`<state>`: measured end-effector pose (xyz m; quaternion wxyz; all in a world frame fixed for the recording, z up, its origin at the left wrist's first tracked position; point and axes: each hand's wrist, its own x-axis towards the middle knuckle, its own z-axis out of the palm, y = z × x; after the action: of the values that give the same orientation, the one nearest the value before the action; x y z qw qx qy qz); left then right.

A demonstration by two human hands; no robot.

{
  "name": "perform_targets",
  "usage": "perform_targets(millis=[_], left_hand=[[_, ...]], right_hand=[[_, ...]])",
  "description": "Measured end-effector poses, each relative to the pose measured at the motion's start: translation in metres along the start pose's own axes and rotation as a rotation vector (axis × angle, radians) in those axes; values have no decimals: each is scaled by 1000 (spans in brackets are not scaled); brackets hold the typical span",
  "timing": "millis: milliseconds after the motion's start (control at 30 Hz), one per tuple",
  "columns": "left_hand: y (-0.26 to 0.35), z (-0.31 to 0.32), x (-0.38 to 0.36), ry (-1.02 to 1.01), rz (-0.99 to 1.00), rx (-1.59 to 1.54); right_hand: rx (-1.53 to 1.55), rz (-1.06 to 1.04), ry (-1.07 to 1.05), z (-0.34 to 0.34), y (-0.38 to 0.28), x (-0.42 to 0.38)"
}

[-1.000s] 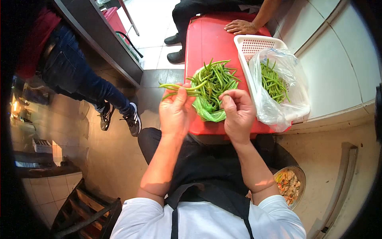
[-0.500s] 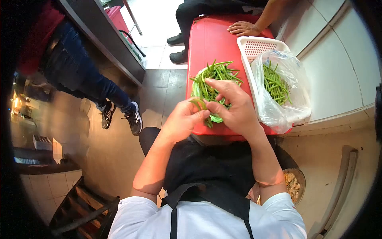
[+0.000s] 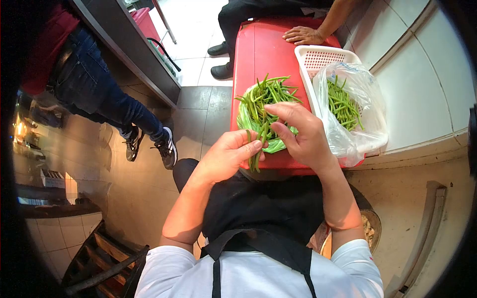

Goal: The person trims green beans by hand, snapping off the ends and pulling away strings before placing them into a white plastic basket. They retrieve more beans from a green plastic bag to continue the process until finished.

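Note:
A few green beans (image 3: 256, 158) are pinched between the thumb and fingers of my left hand (image 3: 229, 155), at the near edge of the red surface. My right hand (image 3: 304, 133) hovers just to the right, thumb and fingers apart, with nothing visible in it. Beyond both hands, a heap of green beans (image 3: 268, 94) lies on a green plastic bag (image 3: 244, 118); my right hand hides part of it. More green beans (image 3: 343, 105) sit in a clear plastic bag (image 3: 370, 92) inside a white basket (image 3: 310, 74) on the right.
The red surface (image 3: 256, 47) bears the beans and basket. Another person's hand (image 3: 304, 35) rests on its far end. At left stands a person in jeans (image 3: 94, 94). A tiled wall (image 3: 415, 94) runs along the right, and a round container (image 3: 373, 229) is low beside my right arm.
My right hand has moved slightly right, away from my left hand, and its fingers have opened. The beans in my left hand now point more upright and show more of their length.

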<state>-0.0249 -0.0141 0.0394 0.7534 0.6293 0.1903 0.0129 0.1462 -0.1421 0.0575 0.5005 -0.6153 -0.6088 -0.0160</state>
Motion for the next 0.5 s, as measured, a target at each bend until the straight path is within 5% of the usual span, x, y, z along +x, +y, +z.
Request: perform_targets(millis=[133, 500], left_hand=[[1, 0, -1, -20, 6, 3], [-3, 0, -3, 41, 6, -23]], right_hand=[[-286, -250, -143, -14, 6, 3], [-312, -282, -234, -16, 14, -6]])
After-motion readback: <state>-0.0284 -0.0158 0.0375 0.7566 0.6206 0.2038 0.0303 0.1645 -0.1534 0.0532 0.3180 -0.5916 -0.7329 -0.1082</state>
